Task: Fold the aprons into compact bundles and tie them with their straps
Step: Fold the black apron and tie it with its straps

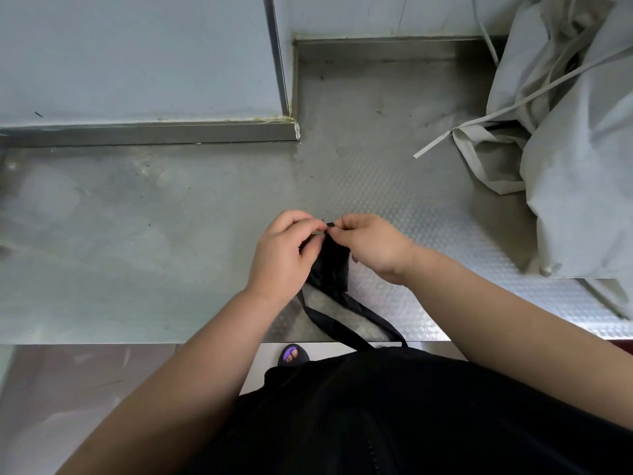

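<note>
A small black apron bundle [330,269] hangs between my hands above the steel counter [171,234], near its front edge. My left hand [282,255] and my right hand [371,246] both pinch the top edge of the black fabric, fingertips almost touching. Two black straps [346,325] trail from the bundle toward my body and over the counter's front edge. Most of the bundle is hidden behind my fingers.
A heap of pale grey aprons [575,159] with loose grey straps [479,121] fills the right end of the counter. A raised steel ledge [150,133] and a wall box stand at the back left. My foot in a purple sandal [293,354] shows below the counter edge.
</note>
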{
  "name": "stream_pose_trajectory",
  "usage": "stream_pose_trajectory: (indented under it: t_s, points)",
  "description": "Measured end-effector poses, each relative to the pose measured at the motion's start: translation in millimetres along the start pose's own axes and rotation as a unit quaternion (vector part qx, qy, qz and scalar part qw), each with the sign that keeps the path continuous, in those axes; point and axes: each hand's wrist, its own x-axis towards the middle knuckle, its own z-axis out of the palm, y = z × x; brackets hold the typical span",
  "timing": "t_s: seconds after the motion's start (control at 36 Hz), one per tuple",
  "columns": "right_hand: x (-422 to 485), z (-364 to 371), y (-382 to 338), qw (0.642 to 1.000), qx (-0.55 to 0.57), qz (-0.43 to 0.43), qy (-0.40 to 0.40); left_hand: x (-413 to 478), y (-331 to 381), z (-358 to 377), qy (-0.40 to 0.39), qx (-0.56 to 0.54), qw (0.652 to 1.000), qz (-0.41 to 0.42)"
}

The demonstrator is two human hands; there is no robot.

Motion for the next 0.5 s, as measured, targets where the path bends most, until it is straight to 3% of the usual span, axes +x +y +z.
stream_pose_trajectory:
  t_s: [0.22, 0.33, 0.42, 0.5]
  points:
    - [6, -5, 1, 0.999, 0.042, 0.021, -0.003, 2, 1, 1, 0.011, 0.006, 1.000, -0.007]
    - [6, -8, 5, 1.000, -0.002, -0.009, 0.007, 5, 2, -1, -0.004, 0.052, 0.998, 0.024]
    - [3, -15, 7, 0.989, -0.114, -0.099, 0.005, 9, 4, -6, -0.048, 0.080, 0.996, 0.015]
    - [4, -23, 11, 0.914, -0.346, -0.208, 0.041, 12, -2, -16, -0.099, 0.064, 0.993, -0.022]
